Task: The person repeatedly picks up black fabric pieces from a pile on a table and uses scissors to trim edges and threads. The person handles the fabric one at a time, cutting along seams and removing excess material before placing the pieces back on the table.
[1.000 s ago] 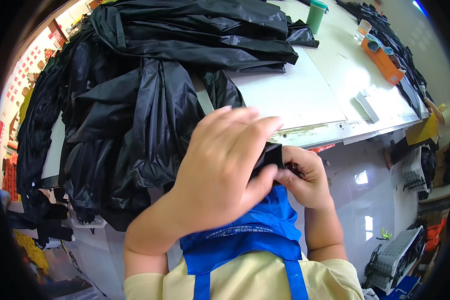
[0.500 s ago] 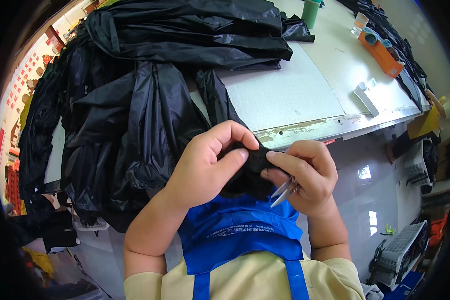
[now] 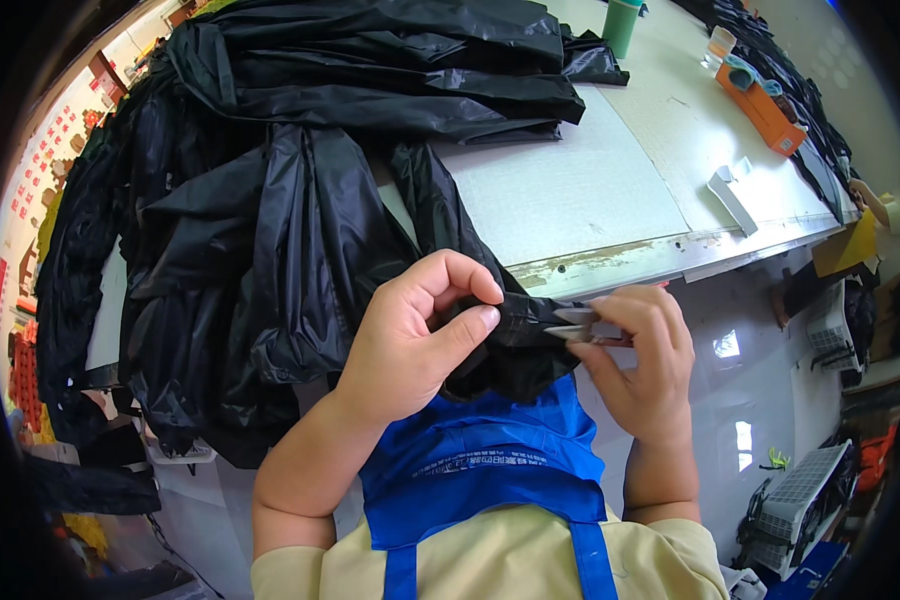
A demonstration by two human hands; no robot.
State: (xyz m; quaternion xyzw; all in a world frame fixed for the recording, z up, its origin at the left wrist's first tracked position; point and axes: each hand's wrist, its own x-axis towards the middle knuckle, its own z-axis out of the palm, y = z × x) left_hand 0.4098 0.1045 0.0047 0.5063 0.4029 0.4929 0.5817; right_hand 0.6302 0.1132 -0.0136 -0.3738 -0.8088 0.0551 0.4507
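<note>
In front of my apron, my left hand (image 3: 402, 345) pinches the edge of a black garment (image 3: 515, 365) between thumb and fingers. This shiny thin fabric runs up over the table edge to the rest of the black cloth. My right hand (image 3: 650, 355) is closed around small metal thread snips (image 3: 572, 326). Their two blades are apart and point left, right at the black fabric edge near my left thumb. Whether a thread lies between the blades is too small to tell.
Piled black garments (image 3: 370, 80) cover the left of the white table (image 3: 570, 190) and hang over its front. Farther right are a green bottle (image 3: 621, 28), a clear cup (image 3: 718, 46), an orange box (image 3: 760, 108) and a white bracket-like piece (image 3: 732, 197). White baskets (image 3: 800, 490) stand at right.
My right hand has turned and shifted slightly right and up, so the snips now point left at the fabric edge instead of down. My left hand keeps its pinch, slightly lower.
</note>
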